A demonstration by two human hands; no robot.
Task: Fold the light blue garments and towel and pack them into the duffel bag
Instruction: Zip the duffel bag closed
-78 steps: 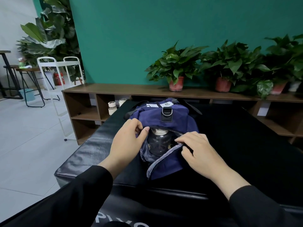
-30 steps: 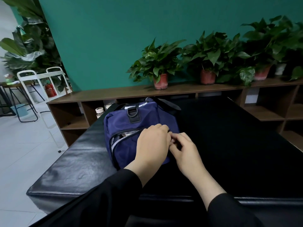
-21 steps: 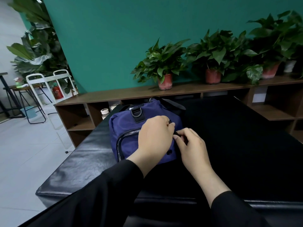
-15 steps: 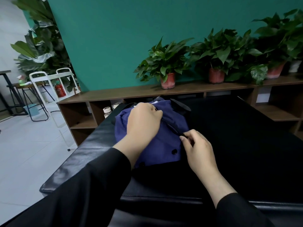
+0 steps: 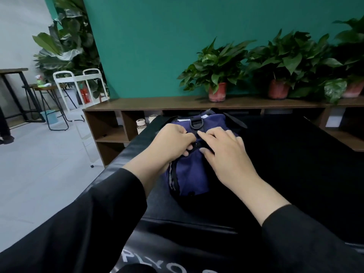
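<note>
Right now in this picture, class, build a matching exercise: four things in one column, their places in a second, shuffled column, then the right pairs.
Things
1. duffel bag
2. potted plant
3. small white-capped bottle
4. light blue bucket

Places
A. on the floor under a stool at far left
B. on top of the long wooden shelf unit
C. on the black padded table, under both hands
D. in an open compartment of the shelf unit

Pairs: 1-C, 2-B, 3-D, 4-A
</note>
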